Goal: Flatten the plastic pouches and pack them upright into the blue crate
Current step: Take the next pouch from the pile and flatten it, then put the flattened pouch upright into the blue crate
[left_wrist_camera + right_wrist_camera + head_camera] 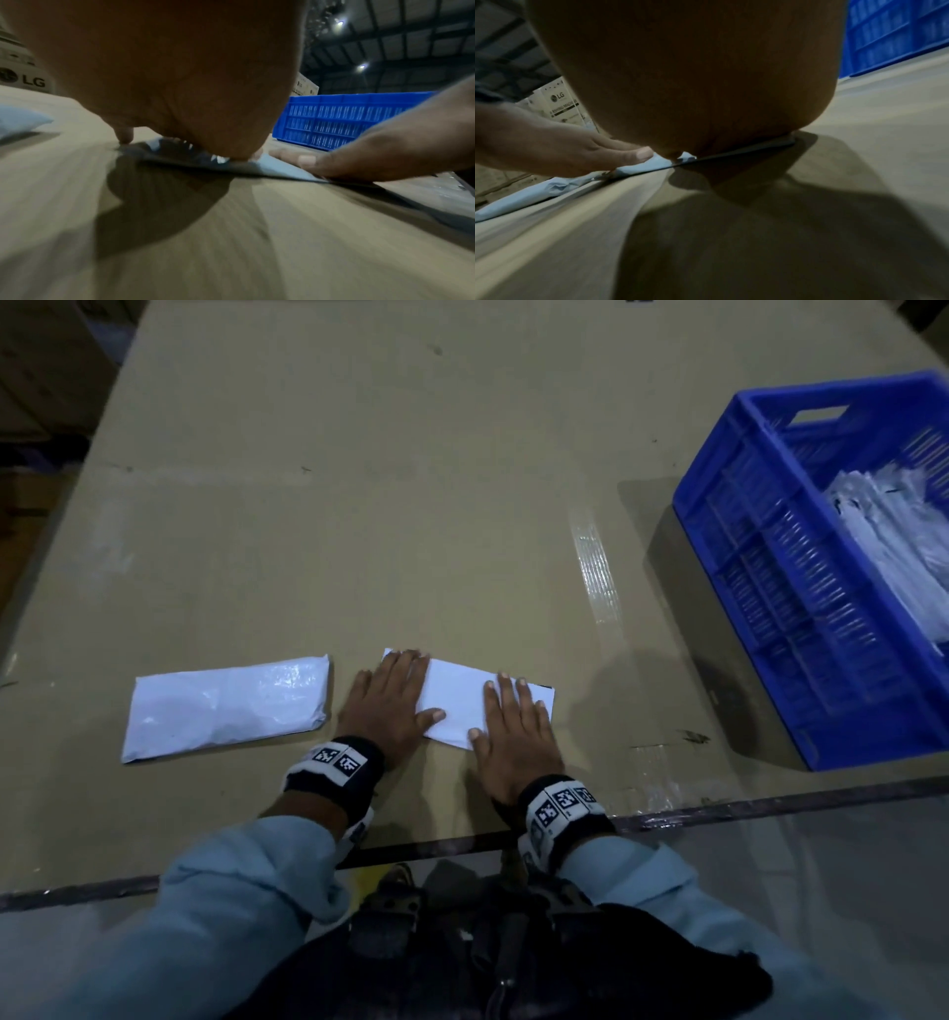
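Observation:
A white plastic pouch lies flat on the cardboard-covered table near its front edge. My left hand presses on the pouch's left end with straight fingers. My right hand lies palm down on its right end, fingers straight. In the left wrist view the pouch is a thin sheet under both palms. A second white pouch lies loose to the left, slightly puffed. The blue crate stands at the right with several pouches standing inside it.
Clear tape strips cross the cardboard between my hands and the crate. The table's front edge runs just behind my wrists. Stacked LG cartons stand beyond the table on the left.

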Demonstrator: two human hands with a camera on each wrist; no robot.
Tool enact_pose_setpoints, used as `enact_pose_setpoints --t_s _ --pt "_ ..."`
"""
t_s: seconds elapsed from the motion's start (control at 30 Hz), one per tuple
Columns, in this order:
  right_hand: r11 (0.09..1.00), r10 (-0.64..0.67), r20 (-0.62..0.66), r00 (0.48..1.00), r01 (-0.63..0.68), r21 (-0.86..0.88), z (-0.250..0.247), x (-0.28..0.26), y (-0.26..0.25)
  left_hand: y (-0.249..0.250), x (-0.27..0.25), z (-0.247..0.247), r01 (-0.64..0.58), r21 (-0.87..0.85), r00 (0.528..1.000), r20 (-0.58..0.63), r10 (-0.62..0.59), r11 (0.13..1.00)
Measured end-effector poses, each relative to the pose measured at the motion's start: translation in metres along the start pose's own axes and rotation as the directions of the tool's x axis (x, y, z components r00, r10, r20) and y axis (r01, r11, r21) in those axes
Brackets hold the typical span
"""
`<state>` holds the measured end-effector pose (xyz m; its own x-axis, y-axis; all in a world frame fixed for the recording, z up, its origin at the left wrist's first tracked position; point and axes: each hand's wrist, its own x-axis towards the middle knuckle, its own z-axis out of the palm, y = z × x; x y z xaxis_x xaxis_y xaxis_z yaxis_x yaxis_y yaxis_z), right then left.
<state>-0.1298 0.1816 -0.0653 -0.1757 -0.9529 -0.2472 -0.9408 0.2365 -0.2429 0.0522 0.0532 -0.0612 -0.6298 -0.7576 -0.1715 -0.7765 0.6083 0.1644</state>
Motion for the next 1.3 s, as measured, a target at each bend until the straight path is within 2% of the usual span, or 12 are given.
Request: enact_pose_setpoints --t_s 0.1,0.23,0.37,0.43,0.5,0.63,0.73,0.8,0.9,1.03,1.17,1.3 --pt "0.997 0.076 0.03 0.997 -0.076 0.012 -0.006 -0.002 0.012 0.002 0.011 -0.023 -0.001 -0.006 0.999 0.033 0.001 1.0" --pt "0.997 0.057 0.082 0.995 -0.052 -0.057 -0.028 -0.005 0.022 0.014 0.018 -0.053 -0.018 0.114 0.991 0.13 0.004 0.993" --pt "0.999 -0.013 -0.036 0.999 0.015 0.03 -0.067 0.0 0.019 0.042 0.027 -0.082 0.031 -0.096 0.967 0.256 -0.006 0.995" --pt "0.99 -0.109 -0.108 0.988 0.118 0.079 -0.09 0.004 0.022 0.057 0.032 -0.096 0.013 -0.235 0.976 0.215 0.039 0.972" --pt "0.977 -0.148 -0.174 0.974 0.171 0.128 -0.115 0.005 0.03 0.075 0.038 -0.112 -0.02 -0.289 0.986 0.153 0.067 0.957" --pt "0.961 -0.213 -0.419 0.883 0.267 0.074 -0.167 -0.007 0.056 0.114 0.046 -0.153 -0.061 -0.22 0.994 0.077 0.08 0.973" --pt "0.936 -0.336 -0.486 0.807 0.343 -0.077 -0.201 -0.017 0.075 0.143 0.047 -0.186 -0.102 -0.125 0.995 -0.011 0.101 0.987" --pt "0.926 -0.373 -0.499 0.782 0.347 -0.149 -0.216 -0.022 0.086 0.162 0.045 -0.209 -0.153 -0.013 0.986 -0.069 0.152 0.988" --pt "0.946 -0.32 -0.511 0.798 0.302 -0.12 -0.232 -0.029 0.098 0.186 0.046 -0.238 -0.206 0.125 0.961 -0.159 0.224 0.971" --pt "0.977 -0.175 -0.49 0.854 0.212 0.021 -0.252 -0.046 0.103 0.217 0.055 -0.267 -0.275 0.182 0.936 -0.176 0.306 0.944" --pt "0.987 -0.102 -0.531 0.841 0.154 0.054 -0.27 -0.063 0.117 0.247 0.069 -0.284 -0.356 0.265 0.883 -0.217 0.415 0.896" --pt "0.986 -0.009 -0.625 0.78 0.112 0.125 -0.296 -0.075 0.141 0.284 0.087 -0.301 -0.437 0.325 0.803 -0.28 0.526 0.839"
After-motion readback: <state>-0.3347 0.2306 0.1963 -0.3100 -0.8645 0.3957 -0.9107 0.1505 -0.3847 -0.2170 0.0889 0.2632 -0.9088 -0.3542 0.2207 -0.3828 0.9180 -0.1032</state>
